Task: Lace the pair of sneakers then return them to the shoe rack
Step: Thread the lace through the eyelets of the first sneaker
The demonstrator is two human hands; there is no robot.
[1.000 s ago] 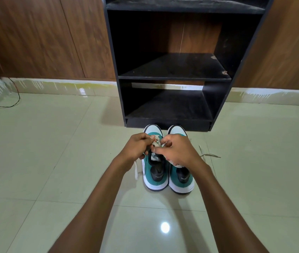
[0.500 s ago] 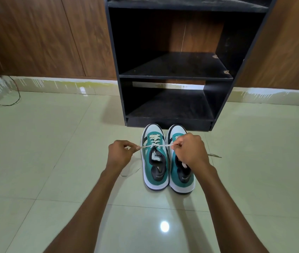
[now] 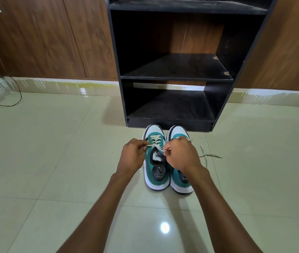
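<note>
Two teal and white sneakers stand side by side on the floor, toes toward the black shoe rack (image 3: 176, 77). The left sneaker (image 3: 156, 172) has a cream lace (image 3: 155, 142) crossed over its upper eyelets. My left hand (image 3: 133, 155) pinches one lace end at the shoe's left side. My right hand (image 3: 181, 154) pinches the other end just right of the tongue and covers much of the right sneaker (image 3: 181, 181). A loose lace (image 3: 209, 156) from the right sneaker trails on the tiles.
The rack has dusty shelves with nothing on them and stands against a wooden wall (image 3: 44, 37). A thin black cable (image 3: 15, 99) loops on the floor at far left. Glossy pale tiles (image 3: 53, 161) surround the shoes.
My hands, held together over the left sneaker a second ago, pulled apart with the lace taut between them, then came closer again, each still pinching a lace end.
</note>
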